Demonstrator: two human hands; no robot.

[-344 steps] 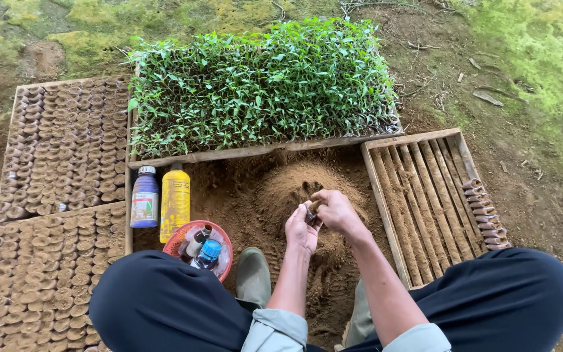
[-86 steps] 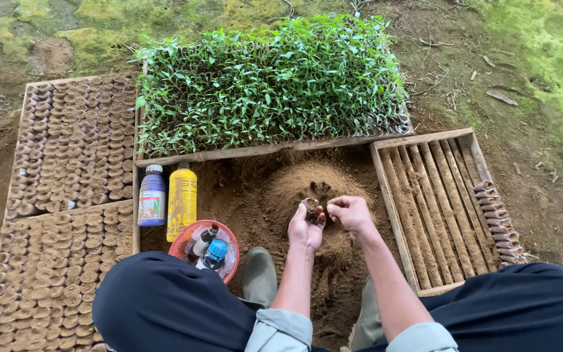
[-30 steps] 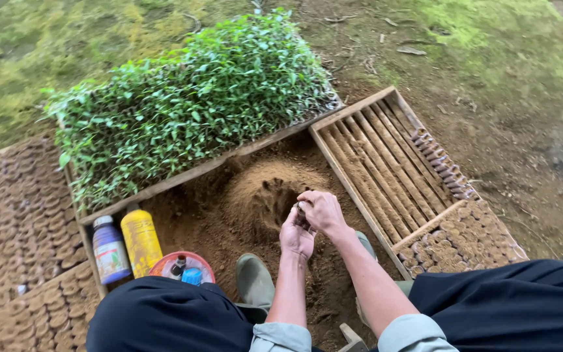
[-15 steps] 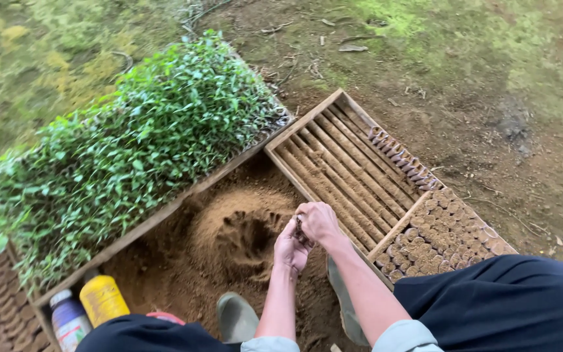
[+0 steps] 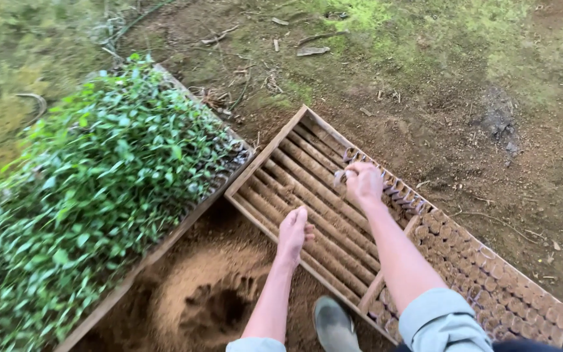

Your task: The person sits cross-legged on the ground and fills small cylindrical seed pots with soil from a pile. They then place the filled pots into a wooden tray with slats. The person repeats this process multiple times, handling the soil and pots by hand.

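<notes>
As seen from the head camera, the right hand point(image 5: 364, 182) reaches over the slatted wooden tray point(image 5: 307, 189) — clenched on a small soil-filled pot point(image 5: 341, 176) at the tray's far edge, beside a row of pots point(image 5: 399, 195). Left hand point(image 5: 292, 229) rests released on the slats. Seedling tray point(image 5: 99, 195) and soil mound point(image 5: 210, 300) lie left.

2 bare forearms are seen, each ending at a pushed-up sleeve of pale grey-blue cloth. The right sleeve point(image 5: 441, 321) is bunched in soft folds near the elbow; only the cuff edge of the left sleeve point(image 5: 255, 344) is shown at the near edge. 1 grey-green rubber boot toe point(image 5: 335, 324) is seen between them. Both hands are ungloved.
</notes>
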